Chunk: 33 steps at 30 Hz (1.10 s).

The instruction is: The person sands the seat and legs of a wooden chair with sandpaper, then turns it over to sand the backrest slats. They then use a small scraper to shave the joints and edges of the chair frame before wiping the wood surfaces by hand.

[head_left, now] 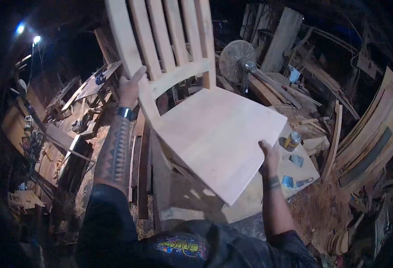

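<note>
A pale, unfinished wooden chair (218, 134) with a slatted back tilts in front of me above a worktable (245, 212). My left hand (131, 87) is closed around the side post of its backrest, thumb over the front. On the right, my right hand (270, 156) grips the edge of the seat, with the thumb on top and the other fingers hidden beneath. Just right of that hand, a can (292, 140) stands on the worktable. Near it lie a small dark sheet (297, 160) and a putty knife (300, 182).
A standing fan (238, 58) is behind the chair. Curved wooden boards (370, 134) lean at the right, and wide planks (281, 38) stand at the back. Wood scraps and shavings (87, 187) cover the floor at the left, beside a cluttered bench (89, 87).
</note>
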Motion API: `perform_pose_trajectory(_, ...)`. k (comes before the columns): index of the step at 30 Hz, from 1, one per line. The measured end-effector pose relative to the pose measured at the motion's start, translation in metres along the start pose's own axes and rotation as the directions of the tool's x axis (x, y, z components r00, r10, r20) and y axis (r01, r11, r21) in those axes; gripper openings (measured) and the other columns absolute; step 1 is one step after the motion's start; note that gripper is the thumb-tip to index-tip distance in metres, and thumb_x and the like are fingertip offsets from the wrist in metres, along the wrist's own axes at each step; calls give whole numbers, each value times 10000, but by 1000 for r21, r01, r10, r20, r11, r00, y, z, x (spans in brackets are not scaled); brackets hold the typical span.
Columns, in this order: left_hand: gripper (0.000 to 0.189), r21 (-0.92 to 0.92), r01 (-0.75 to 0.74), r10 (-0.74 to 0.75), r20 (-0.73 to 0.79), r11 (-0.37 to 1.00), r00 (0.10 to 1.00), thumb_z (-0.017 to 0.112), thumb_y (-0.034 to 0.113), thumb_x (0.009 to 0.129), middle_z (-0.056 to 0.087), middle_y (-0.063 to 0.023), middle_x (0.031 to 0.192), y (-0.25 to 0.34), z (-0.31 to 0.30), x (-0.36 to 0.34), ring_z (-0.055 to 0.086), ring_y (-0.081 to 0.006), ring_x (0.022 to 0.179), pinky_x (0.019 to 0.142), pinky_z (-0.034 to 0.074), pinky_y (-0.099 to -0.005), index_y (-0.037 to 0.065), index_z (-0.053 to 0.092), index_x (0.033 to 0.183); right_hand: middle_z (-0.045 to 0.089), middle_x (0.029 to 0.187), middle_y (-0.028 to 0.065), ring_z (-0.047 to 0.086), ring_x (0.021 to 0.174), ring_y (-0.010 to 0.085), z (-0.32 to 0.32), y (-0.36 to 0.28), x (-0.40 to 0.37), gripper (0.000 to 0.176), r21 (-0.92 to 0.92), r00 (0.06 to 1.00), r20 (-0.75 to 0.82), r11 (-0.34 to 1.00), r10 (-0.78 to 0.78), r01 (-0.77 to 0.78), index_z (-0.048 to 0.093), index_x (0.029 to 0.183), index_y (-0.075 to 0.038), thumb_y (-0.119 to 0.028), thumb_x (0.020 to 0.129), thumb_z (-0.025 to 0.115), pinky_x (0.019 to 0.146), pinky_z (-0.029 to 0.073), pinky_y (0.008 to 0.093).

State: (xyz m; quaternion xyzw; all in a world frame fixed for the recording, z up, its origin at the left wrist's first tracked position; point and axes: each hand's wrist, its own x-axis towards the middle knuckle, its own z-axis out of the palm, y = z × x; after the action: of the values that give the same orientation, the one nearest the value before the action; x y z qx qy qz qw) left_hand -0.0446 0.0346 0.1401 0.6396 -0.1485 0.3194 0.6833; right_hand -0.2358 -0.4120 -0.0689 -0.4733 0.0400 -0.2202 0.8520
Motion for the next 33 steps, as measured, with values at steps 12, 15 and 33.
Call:
perform_pose_trajectory(12,533,101,0,11,-104,995,995,603,163,1037,576,-114,1402,100,-51,-127,577,-239,1288,1096,472,-392,7,419,1513,759,1099,155,707,1047,230,9,-47,111,583,-844,943,324,426,-78,325,640,1307,49,-394,944,754,899,551,364)
perform_pose_trajectory(15,546,-195,4,5,45,981,999,570,185,1044,557,-122,1426,97,-69,-138,545,-251,1330,1145,426,-430,-5,396,1525,754,1125,135,698,1067,238,33,-99,15,534,-709,857,514,538,-47,455,661,1300,4,-357,922,775,950,535,381)
perform_pose_trajectory(33,770,-735,275,-122,256,619,959,637,471,960,421,-240,1579,-94,-178,-129,486,-406,1385,1161,378,-601,-24,436,1515,670,924,53,615,868,274,42,-69,-64,231,-814,677,578,-262,-456,518,734,923,-174,-375,828,798,797,478,402)
